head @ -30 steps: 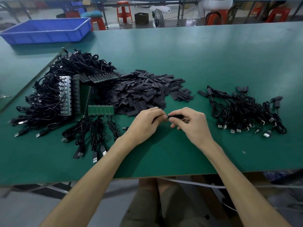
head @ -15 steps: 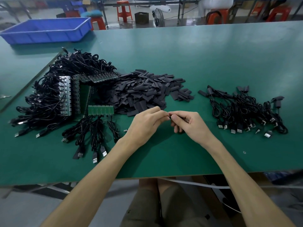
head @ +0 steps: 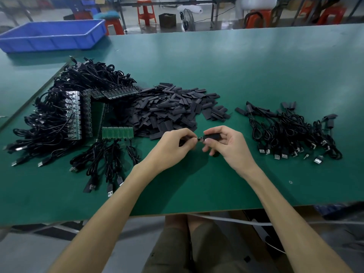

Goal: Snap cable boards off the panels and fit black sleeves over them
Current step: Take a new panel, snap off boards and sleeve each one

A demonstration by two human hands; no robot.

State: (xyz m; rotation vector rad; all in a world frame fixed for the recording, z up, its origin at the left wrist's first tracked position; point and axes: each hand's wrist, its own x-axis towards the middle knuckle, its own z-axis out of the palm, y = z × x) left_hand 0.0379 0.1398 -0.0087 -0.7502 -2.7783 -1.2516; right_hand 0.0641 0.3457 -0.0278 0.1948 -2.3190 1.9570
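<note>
My right hand pinches a black sleeve between thumb and fingers, just above the green table. My left hand pinches a black cable with a small board end that meets the sleeve's left opening. A heap of loose black sleeves lies just behind my hands. Green panels with cables attached sit to the left, inside a big tangle of black cables. A pile of sleeved cables lies to the right.
A blue bin stands at the far left on the neighbouring table. Several USB plugs trail toward the front edge at left. Red stools and a fan stand on the floor beyond the table.
My hands have drawn slightly apart; the sleeve now shows between my right thumb and fingers, with the board end exposed at its left opening.
</note>
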